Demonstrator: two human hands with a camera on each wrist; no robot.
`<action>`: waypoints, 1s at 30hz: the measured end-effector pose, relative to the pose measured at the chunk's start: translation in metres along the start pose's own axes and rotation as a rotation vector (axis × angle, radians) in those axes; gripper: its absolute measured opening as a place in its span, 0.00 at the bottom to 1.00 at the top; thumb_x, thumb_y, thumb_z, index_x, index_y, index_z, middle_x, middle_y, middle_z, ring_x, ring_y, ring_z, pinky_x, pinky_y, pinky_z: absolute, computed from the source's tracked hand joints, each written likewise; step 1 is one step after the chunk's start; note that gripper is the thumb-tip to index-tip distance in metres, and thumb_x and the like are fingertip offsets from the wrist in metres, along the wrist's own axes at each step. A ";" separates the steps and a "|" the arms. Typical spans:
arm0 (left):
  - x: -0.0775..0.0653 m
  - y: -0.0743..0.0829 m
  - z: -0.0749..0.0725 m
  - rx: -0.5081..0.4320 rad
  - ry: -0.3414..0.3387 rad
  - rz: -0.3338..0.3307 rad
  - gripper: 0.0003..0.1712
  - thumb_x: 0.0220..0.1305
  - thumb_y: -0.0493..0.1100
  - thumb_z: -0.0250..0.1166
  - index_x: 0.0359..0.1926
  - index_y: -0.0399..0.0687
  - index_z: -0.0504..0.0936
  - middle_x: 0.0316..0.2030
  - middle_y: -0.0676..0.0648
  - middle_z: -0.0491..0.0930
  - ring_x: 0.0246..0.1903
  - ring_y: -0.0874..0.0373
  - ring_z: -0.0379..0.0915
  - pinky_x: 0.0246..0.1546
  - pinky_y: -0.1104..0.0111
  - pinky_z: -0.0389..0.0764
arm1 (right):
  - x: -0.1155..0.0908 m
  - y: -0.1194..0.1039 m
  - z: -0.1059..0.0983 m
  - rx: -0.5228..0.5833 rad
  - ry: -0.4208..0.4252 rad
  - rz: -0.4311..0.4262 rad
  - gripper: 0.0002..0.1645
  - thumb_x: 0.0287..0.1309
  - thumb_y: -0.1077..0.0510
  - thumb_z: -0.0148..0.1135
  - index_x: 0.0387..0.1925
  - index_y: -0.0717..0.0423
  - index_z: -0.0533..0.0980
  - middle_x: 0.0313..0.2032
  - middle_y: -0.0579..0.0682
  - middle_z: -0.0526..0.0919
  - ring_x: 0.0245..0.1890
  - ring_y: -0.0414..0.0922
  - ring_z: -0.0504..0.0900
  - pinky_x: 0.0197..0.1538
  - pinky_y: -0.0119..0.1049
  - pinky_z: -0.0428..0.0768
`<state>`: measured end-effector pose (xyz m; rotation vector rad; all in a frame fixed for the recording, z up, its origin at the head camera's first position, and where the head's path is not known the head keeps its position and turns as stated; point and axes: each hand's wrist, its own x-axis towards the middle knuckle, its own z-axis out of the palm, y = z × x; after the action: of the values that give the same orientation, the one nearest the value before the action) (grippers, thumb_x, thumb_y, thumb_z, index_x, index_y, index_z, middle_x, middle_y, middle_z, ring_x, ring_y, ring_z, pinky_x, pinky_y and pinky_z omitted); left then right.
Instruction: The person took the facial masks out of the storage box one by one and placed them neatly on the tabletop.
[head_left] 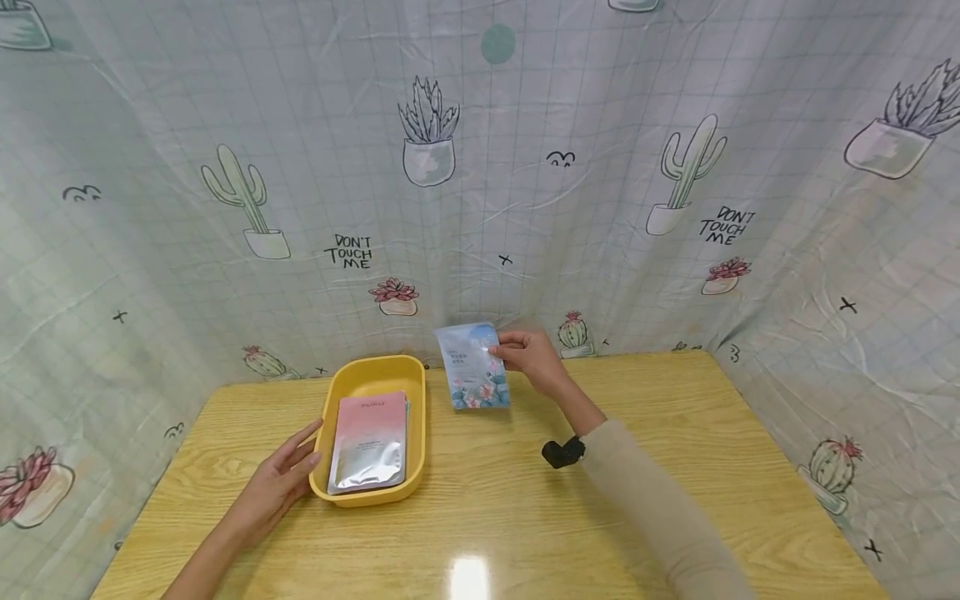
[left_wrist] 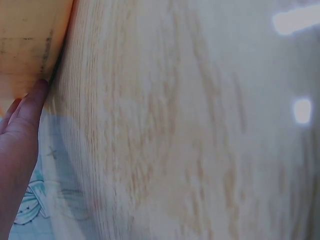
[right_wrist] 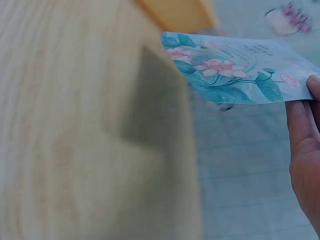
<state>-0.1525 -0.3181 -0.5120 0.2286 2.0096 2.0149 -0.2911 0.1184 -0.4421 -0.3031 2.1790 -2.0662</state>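
Observation:
My right hand [head_left: 531, 358] pinches a pale blue sheet mask packet [head_left: 474, 379] with pink lotus flowers by its right edge, thumb in front and fingers behind. The packet hangs upright above the back of the table, and its shadow shows on the wood in the right wrist view. My left hand [head_left: 281, 475] rests against the left side of a yellow plastic bin [head_left: 369, 500], its fingers fairly straight along the wall. In the bin lies a pink and silver sheet mask packet [head_left: 370, 442], with the edge of another packet peeking out beneath it.
The wooden table [head_left: 487, 492] ends at a hanging curtain [head_left: 487, 208] printed with cacti, which closes off the back and both sides. A black band [head_left: 564, 452] sits at my right wrist. Light glares off the table's front.

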 end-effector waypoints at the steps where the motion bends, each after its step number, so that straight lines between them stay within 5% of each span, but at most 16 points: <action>1: 0.000 0.000 0.000 -0.001 -0.001 -0.002 0.37 0.82 0.42 0.49 0.83 0.52 0.44 0.77 0.26 0.40 0.61 0.73 0.70 0.56 0.68 0.79 | 0.001 0.006 -0.001 -0.017 0.014 0.003 0.15 0.67 0.65 0.66 0.52 0.68 0.83 0.46 0.61 0.87 0.43 0.43 0.87 0.49 0.41 0.86; 9: 0.001 0.001 0.001 -0.005 0.000 -0.003 0.37 0.82 0.41 0.49 0.83 0.52 0.44 0.77 0.27 0.41 0.61 0.71 0.71 0.56 0.67 0.80 | 0.009 0.046 -0.002 -0.384 0.130 -0.045 0.13 0.60 0.60 0.74 0.45 0.63 0.86 0.40 0.56 0.89 0.41 0.47 0.87 0.41 0.36 0.86; 12: 0.000 0.001 0.001 -0.005 0.000 -0.001 0.37 0.82 0.42 0.49 0.83 0.51 0.44 0.76 0.26 0.41 0.61 0.70 0.71 0.56 0.67 0.80 | 0.012 0.057 0.000 -0.444 0.136 -0.017 0.13 0.57 0.61 0.75 0.43 0.63 0.87 0.37 0.56 0.90 0.36 0.45 0.87 0.36 0.34 0.85; 30: -0.001 0.001 -0.001 0.002 0.009 -0.013 0.37 0.82 0.42 0.50 0.83 0.53 0.45 0.77 0.27 0.40 0.61 0.72 0.71 0.56 0.68 0.79 | 0.007 0.073 0.018 -0.348 0.184 0.108 0.14 0.54 0.65 0.77 0.42 0.67 0.86 0.35 0.58 0.89 0.26 0.47 0.88 0.33 0.38 0.87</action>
<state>-0.1521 -0.3191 -0.5110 0.2062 2.0137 2.0092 -0.2985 0.1031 -0.5152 -0.0243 2.5995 -1.7140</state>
